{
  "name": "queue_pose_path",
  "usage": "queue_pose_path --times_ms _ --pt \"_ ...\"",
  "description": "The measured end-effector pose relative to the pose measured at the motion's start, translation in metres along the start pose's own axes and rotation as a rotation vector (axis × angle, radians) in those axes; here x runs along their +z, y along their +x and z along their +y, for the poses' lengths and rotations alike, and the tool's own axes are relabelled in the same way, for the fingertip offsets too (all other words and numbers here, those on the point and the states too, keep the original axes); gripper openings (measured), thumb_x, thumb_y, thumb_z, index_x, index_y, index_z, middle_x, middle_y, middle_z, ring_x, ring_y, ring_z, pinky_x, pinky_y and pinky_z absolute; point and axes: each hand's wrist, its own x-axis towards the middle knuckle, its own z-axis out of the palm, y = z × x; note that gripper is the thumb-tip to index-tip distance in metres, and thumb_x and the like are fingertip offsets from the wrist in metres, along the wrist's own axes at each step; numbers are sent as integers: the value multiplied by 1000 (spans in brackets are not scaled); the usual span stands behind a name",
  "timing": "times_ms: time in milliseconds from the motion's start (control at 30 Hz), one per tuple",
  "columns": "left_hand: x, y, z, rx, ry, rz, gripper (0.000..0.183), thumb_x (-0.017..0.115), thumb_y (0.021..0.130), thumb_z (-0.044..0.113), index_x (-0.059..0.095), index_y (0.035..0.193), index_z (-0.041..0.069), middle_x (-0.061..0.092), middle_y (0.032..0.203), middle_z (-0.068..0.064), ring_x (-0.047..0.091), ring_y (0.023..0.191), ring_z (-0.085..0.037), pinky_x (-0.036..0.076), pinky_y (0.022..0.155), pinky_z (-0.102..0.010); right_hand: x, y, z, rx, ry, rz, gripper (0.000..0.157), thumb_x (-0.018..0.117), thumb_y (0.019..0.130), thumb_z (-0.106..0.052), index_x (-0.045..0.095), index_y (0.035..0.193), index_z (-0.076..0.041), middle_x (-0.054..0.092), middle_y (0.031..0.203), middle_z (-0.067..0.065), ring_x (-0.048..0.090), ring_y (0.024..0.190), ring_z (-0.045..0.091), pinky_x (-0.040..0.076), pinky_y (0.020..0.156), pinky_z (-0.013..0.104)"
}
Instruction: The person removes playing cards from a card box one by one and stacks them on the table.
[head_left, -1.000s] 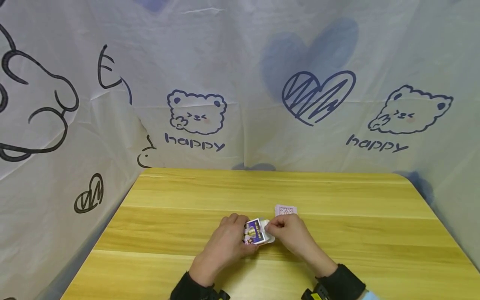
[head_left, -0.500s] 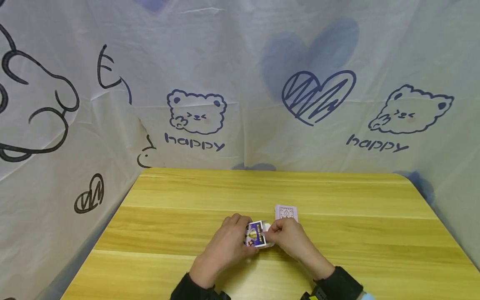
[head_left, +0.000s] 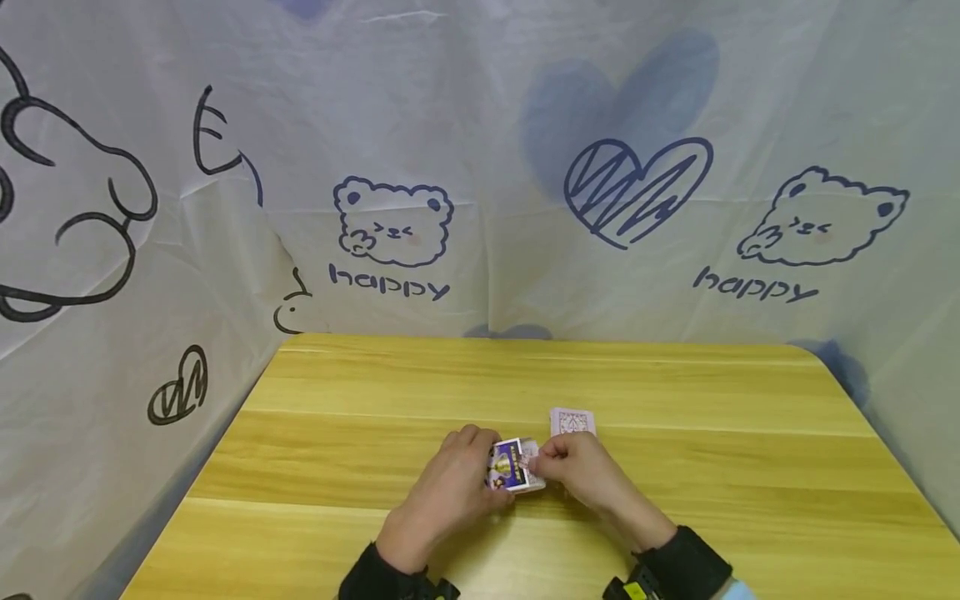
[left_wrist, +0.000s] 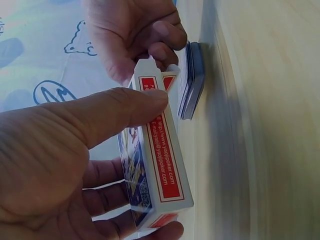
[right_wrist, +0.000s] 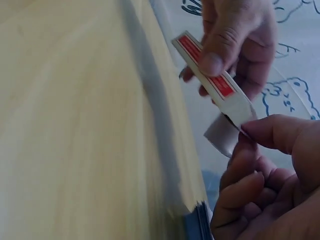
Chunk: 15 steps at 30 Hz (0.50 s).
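My left hand (head_left: 453, 479) grips a playing card box (head_left: 507, 465), purple on its face with white edges and a red printed side. The thumb presses along that side in the left wrist view. At the box's opened end, my right hand (head_left: 588, 471) pinches with thumb and forefinger what looks like a playing card with a reddish pattern, partly out of the box; the fingers hide most of it. A loose white flap (right_wrist: 222, 135) hangs by the opening. Just beyond the right hand, a deck of playing cards (head_left: 573, 422) lies back up on the table.
The wooden table (head_left: 360, 400) stretches out on all sides of the hands. White cloth (head_left: 487, 167) with drawn bears and hearts hangs behind it and along both sides.
The right hand dipped to the box's mouth, then drew back slightly. A reddish pattern now shows at the opening where plain white was visible. The left hand keeps its grip, the box tilting slightly.
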Motion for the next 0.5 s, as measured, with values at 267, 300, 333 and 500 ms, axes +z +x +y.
queue_pose_path --times_ms 267,300,333,500 --pt "-3 2 -4 -73 -3 -11 70 82 70 36 54 122 0 56 101 -6 49 87 -19 47 75 -34 -15 2 0 59 36 64 16 67 85 -15 65 77 -1 51 61 0 37 47 10 29 41 23" --pt "-3 2 -5 -78 0 -3 70 82 69 37 55 122 0 56 99 -6 49 85 -18 47 73 -34 -16 2 -1 58 34 70 18 69 85 -18 66 77 -2 50 60 0 37 47 10 30 41 23" --pt "-3 2 -6 -84 2 5 70 82 69 37 55 121 0 55 98 -5 49 84 -18 47 72 -33 -17 2 -1 61 32 72 19 70 84 -20 66 78 -2 51 61 -1 38 47 10 31 42 23" --pt "-5 2 -7 -116 5 35 71 82 69 39 55 121 -1 55 95 -5 49 81 -18 46 68 -32 -17 1 1 79 29 70 24 75 80 -23 65 76 -2 50 58 1 41 46 12 33 41 24"
